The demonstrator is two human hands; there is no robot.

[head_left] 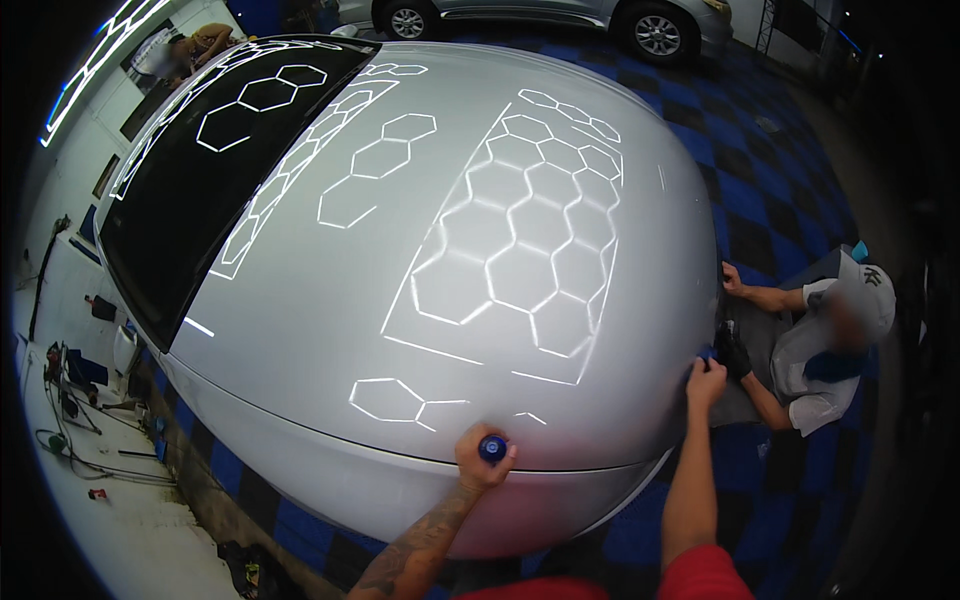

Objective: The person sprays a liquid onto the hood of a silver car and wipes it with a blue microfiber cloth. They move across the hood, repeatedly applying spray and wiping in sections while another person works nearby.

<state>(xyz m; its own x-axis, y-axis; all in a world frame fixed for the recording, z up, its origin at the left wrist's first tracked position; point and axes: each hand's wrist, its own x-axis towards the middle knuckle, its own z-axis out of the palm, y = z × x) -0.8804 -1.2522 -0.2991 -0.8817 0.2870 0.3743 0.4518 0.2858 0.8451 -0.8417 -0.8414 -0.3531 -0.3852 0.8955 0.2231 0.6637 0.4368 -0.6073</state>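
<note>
Over the near edge of a silver car's hood [290,310], my left hand [482,462] is closed around a dark blue, round-ended container [492,448]. Its round end faces up, and the rest is hidden by my fingers. My right hand [707,382] reaches to the rounded front of the car, its fingers pinched together on a small blue piece [706,353]. Too little of that piece shows to tell its kind. Bright hexagon-shaped light reflections cover the silver paint.
Close to my right hand, a co-worker in a white cap [873,290] crouches at the car's front, one hand [733,280] bare and one dark-gloved [738,355]. Another person [200,45] leans beyond the windshield [200,190]. Hoses [75,450] hang on the left wall; another car [540,12] stands behind.
</note>
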